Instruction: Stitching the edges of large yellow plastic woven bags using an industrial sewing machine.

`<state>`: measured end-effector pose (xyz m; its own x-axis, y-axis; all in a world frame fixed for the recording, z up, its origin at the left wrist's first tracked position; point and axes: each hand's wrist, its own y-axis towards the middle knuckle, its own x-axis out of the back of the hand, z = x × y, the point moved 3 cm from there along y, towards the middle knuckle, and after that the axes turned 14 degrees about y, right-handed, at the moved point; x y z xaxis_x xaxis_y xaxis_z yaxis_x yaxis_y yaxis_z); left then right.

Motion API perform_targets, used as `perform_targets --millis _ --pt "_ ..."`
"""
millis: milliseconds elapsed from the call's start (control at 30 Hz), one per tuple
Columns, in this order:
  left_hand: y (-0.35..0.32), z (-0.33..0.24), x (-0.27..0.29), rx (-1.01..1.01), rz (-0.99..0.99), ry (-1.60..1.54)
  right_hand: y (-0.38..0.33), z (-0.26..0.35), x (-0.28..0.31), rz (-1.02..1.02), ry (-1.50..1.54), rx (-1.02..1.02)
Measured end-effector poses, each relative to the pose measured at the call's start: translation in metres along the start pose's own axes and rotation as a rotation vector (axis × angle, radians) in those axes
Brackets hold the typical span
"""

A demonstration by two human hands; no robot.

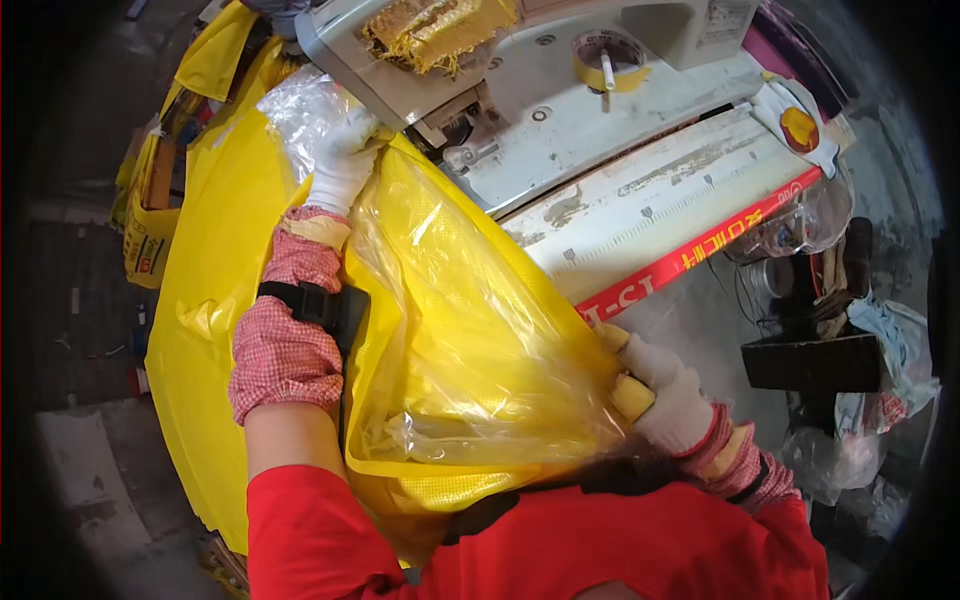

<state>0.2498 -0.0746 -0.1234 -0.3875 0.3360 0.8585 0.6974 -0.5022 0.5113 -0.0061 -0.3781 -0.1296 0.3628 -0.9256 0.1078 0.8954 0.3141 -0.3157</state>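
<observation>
A big yellow woven sack with a clear plastic liner lies across my lap and the sewing machine table. My left hand, in a white glove, presses on the sack's far end next to the machine's needle area. My right hand, also gloved, grips the sack's near edge at the table's rim. A checked red sleeve guard and a black strap cover my left forearm.
A grey sewing machine stands at the top with a roll of yellow tape and frayed yellow fabric on it. A red strip runs along the table edge. Plastic bags and a dark box crowd the right.
</observation>
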Motion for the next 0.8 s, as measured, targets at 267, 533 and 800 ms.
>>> perform_targets --millis 267,533,800 --pt "-0.006 -0.001 -0.004 0.164 0.017 -0.077 0.030 0.022 0.008 -0.040 0.021 0.141" --pt "-0.010 -0.002 -0.008 0.074 -0.061 0.074 0.030 0.008 -0.016 -0.022 -0.143 0.113" --pt "-0.013 -0.001 -0.011 0.086 -0.070 0.028 0.016 0.002 -0.012 0.088 -0.274 0.141"
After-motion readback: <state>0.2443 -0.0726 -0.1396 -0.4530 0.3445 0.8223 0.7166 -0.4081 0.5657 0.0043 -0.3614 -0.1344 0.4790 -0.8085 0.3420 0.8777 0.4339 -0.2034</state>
